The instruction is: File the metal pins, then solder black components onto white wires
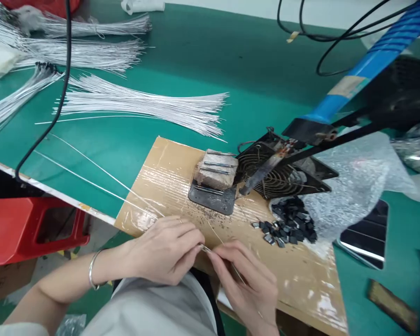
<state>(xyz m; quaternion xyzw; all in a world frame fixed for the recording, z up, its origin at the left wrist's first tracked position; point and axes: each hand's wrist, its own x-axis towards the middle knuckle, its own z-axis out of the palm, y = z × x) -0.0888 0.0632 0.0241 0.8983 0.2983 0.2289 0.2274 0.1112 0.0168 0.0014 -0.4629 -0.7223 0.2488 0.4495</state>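
My left hand (171, 247) is closed in a pinch near the front edge of the cardboard sheet (294, 284). Two thin white wires (91, 185) run from under it up to the left. My right hand (245, 280) is also pinched, its fingertips nearly meeting the left ones at a tiny silvery piece (205, 248). A fine thread-like wire (215, 232) passes through the right fingers. Ahead stands a stone-like block (215, 179) with several thin metal rods on a black plate (213, 199). Beside it, a blue-handled soldering iron (357, 79) points its tip down.
Behind the iron's tip lies a black fan (276, 172). Small black pieces (292, 226) spill from bubble wrap (350, 186) at the right, near a phone (366, 233). White wire bundles (143, 105) lie at the back left. A black cable (68, 56) hangs down there. A red stool (31, 228) stands left.
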